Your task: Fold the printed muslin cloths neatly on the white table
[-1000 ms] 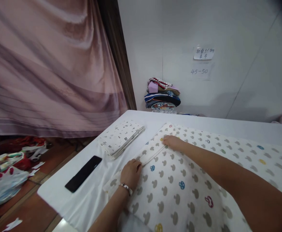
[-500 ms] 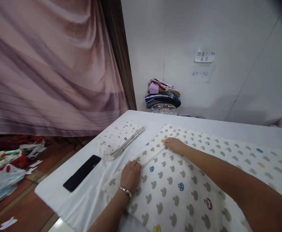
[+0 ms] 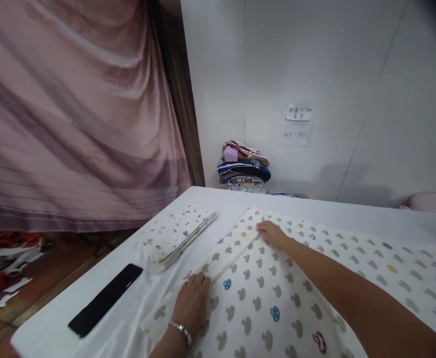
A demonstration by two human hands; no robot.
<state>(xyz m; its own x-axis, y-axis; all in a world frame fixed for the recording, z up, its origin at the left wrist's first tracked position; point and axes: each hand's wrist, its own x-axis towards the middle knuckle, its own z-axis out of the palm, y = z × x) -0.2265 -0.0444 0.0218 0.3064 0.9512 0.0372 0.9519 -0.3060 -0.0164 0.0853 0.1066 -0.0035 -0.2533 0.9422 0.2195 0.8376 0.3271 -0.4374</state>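
Note:
A white cloth (image 3: 255,293) printed with grey, blue, yellow and red mushroom shapes spreads over the table, one layer lying on another. Its upper layer has a straight edge running between my two hands. My left hand (image 3: 191,301), with a metal bracelet at the wrist, is closed on the near end of that edge, fingertips partly hidden. Farther off, my right hand (image 3: 272,233) pinches the far end of the edge. To the left of the hands lies a folded white cloth (image 3: 178,231) with a small dark print.
A black phone-like slab (image 3: 106,300) lies at the left of the white table (image 3: 158,205). Folded fabrics (image 3: 244,166) are stacked by the wall behind. A pink curtain (image 3: 91,124) hangs at left, with bags and scraps on the floor below it. Handwritten papers (image 3: 297,124) are on the wall.
The upper layer's edge has shifted slightly right with both hands, baring a wider strip of the printed layer below. The camera view has tilted upward, so things sit lower.

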